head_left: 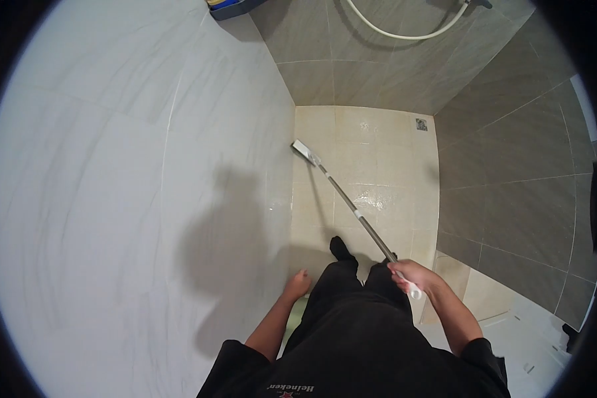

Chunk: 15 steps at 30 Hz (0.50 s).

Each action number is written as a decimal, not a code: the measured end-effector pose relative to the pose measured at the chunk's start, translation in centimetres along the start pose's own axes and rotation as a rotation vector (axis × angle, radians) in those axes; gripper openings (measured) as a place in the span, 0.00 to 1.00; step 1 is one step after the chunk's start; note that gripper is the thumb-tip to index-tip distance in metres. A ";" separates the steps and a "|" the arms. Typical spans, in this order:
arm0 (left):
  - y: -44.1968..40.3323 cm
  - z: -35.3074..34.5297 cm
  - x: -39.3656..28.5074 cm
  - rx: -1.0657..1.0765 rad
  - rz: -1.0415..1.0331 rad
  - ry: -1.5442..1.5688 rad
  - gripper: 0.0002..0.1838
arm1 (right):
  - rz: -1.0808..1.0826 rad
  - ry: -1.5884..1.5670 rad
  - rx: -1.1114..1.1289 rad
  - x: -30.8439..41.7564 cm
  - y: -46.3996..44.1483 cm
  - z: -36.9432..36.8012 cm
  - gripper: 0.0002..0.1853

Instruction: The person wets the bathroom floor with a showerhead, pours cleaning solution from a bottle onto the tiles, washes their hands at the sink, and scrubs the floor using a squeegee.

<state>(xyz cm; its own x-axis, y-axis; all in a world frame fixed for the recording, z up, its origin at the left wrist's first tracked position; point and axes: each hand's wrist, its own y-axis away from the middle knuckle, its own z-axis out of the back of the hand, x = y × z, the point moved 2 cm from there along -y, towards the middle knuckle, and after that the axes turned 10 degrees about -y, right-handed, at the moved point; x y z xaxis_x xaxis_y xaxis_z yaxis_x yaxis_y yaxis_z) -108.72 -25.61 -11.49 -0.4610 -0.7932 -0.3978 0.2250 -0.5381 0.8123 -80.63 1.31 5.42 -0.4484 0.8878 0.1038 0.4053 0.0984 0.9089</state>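
Note:
My right hand (414, 276) is wrapped round the white-ended grip of a long pole (358, 213). The pole slants away to the upper left and ends in a flat white cleaning head (304, 151), which lies at the floor's left edge, close against the pale wall. Beside my left thigh, my left hand (299, 284) hangs near that wall with its fingers curled; whether something small is inside cannot be made out.
Wet-looking beige tiles (365, 166) cover the floor, with a square drain (421, 124) at the far right corner. Pale wall (126, 199) stands left, grey tiled wall (511, 166) right. A white hose (404, 37) hangs ahead; a dark caddy (235, 8) is at upper left.

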 end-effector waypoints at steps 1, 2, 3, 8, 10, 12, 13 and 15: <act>-0.2 1.2 -2.5 -0.090 -0.053 -0.082 0.35 | -0.074 -0.186 0.091 -0.1 1.4 0.1 0.14; 0.2 2.7 -5.9 -0.181 -0.107 -0.165 0.38 | -0.070 -0.181 0.094 -0.6 2.5 0.3 0.14; 0.6 4.5 -9.3 -0.243 -0.234 -0.160 0.40 | -0.122 -0.234 0.168 -1.3 3.4 0.5 0.11; -0.4 12.4 -22.3 -0.366 -0.706 -0.495 0.48 | -0.230 -0.264 0.275 0.7 7.0 -1.6 0.09; -3.8 13.6 -24.1 -0.333 -0.925 -0.512 0.40 | -0.303 -0.297 0.290 2.8 8.2 -2.7 0.11; -5.5 13.2 -24.7 -0.307 -1.165 -0.524 0.33 | -0.302 -0.268 0.284 3.8 9.3 -3.9 0.11; -5.7 12.3 -25.7 -0.122 -1.101 -0.505 0.23 | -0.306 -0.219 0.282 4.0 10.4 -3.6 0.11; -5.6 9.4 -26.9 -0.164 -1.139 -0.342 0.11 | -0.243 -0.094 0.312 3.7 12.4 -3.1 0.14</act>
<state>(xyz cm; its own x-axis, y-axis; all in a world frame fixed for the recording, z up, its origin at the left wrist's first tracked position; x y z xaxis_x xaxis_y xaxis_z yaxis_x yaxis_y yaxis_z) -105.66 1.43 -1.37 -0.6649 0.2652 -0.6982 -0.3650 -0.9310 -0.0061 -79.72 4.43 18.28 -0.4922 0.8576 -0.1494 0.5253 0.4295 0.7346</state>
